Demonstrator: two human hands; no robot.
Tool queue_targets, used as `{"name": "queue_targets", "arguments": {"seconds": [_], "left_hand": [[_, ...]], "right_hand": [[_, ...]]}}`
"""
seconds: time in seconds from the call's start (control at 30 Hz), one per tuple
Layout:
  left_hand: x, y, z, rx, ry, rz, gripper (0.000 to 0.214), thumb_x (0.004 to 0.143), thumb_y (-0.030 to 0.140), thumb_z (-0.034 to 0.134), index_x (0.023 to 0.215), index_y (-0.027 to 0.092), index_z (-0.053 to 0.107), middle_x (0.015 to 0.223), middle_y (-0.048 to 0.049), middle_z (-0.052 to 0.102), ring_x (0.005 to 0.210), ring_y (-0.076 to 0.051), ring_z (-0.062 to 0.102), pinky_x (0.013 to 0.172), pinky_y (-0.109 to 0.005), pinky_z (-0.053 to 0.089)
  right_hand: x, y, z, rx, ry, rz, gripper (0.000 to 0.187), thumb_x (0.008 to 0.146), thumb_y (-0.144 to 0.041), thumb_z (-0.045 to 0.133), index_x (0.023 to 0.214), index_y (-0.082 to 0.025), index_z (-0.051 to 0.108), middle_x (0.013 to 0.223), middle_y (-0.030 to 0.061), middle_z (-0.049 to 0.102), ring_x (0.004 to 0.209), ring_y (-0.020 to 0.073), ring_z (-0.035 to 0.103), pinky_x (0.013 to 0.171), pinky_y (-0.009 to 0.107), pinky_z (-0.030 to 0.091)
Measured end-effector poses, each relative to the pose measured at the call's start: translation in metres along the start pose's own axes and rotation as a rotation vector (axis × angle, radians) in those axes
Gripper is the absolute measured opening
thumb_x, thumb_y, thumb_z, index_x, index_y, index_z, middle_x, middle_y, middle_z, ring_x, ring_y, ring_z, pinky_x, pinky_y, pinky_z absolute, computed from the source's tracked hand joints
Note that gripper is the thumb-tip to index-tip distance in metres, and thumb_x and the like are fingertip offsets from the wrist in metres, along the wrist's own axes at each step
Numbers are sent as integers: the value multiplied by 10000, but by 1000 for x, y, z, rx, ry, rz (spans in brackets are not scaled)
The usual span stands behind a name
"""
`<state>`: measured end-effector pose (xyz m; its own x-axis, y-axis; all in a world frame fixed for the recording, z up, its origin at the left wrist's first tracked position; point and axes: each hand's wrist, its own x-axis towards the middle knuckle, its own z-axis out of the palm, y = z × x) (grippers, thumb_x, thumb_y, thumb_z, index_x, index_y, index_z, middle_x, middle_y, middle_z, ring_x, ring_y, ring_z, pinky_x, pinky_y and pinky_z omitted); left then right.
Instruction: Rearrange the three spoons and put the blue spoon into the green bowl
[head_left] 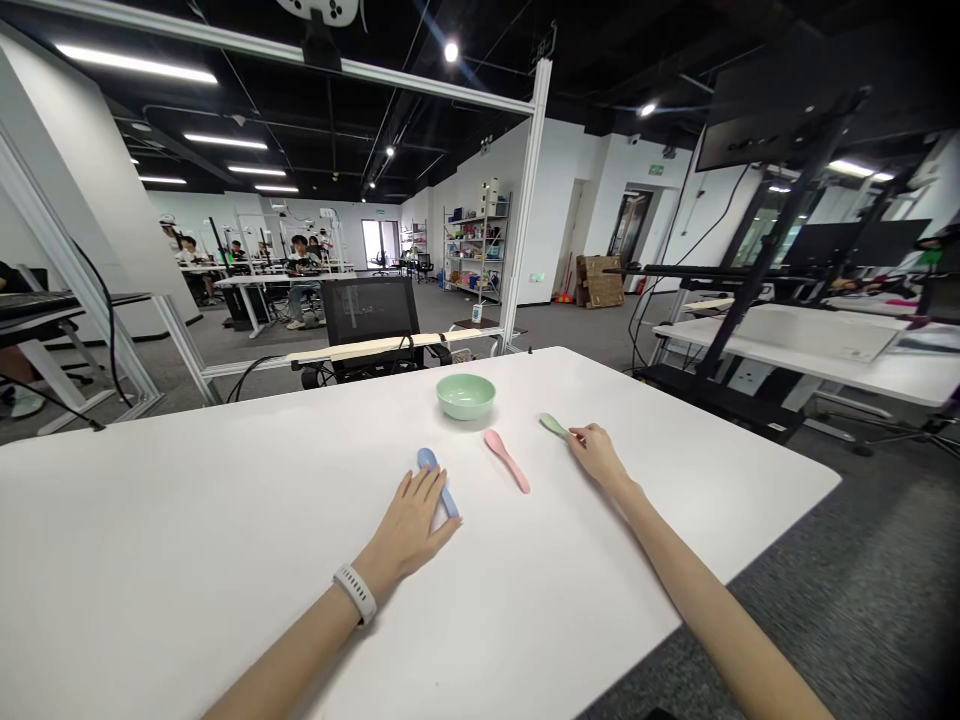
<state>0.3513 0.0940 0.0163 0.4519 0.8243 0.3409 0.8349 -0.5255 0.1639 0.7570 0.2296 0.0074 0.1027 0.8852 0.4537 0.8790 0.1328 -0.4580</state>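
Note:
On the white table (pixel 187 520) my left hand (pixel 412 525) lies flat with fingers stretched out, resting beside and partly over a blue spoon (pixel 435 470). My right hand (pixel 596 455) is closed in a pinch on the handle of a green spoon (pixel 553 424), whose bowl end points up and left. A pink spoon (pixel 507 461) lies loose between the two hands. A pale green bowl (pixel 466 396) stands just beyond the spoons. A white band sits on my left wrist.
A black office chair (pixel 369 312) stands behind the table's far edge inside a white metal frame (pixel 525 200). Dark stands and desks with monitors (pixel 780 110) fill the right. Several people sit at desks (pixel 300 265) far off at the left.

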Motion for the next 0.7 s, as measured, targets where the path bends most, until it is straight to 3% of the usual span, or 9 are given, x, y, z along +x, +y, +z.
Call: {"name": "queue_targets", "arguments": {"seconds": [0.33, 0.7], "left_hand": [[0, 1, 0, -2, 13, -3, 737, 1000, 602, 397, 1607, 189, 332, 1666, -154, 448, 1564, -301, 393, 1304, -584, 303], [0, 3, -4, -17, -7, -17, 737, 998, 604, 400, 1607, 193, 335, 1674, -157, 436, 1573, -300, 374, 1314, -578, 283]], "right_hand": [[0, 1, -1, -35, -36, 4, 430, 975, -332, 474, 1107, -88, 802, 1066, 190, 713, 992, 287, 651, 968, 390, 505], [-2, -4, -5, 14, -1, -19, 495, 982, -493, 470, 956, -145, 821, 967, 181, 733, 966, 312, 657, 930, 416, 521]]}}
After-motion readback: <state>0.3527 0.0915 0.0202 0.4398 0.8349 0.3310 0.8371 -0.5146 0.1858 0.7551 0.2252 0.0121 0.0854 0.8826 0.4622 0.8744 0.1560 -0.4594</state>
